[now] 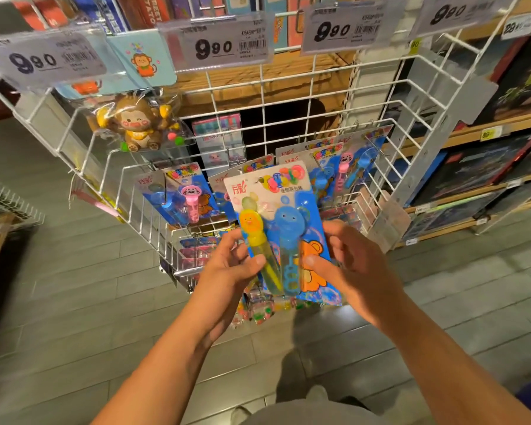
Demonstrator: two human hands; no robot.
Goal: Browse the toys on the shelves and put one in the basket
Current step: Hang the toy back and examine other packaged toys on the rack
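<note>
Before the white wire rack (288, 118): one bubble-wand blister card (276, 210), yellow and blue wands, held upright clear of its pegs; left hand (227, 271) and right hand (350, 259) each pinch a lower edge, thumbs across the front, fingers curled behind; basket not in view; advisable to keep both grips until one hand can carry the card down level.

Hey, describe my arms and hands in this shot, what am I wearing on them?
Both forearms are bare up to the frame edge: no sleeves show. The left hand and right hand wear no gloves, and no rings, watch or bracelet are visible on the fingers or wrists. Fingernails look short and unpainted.
</note>
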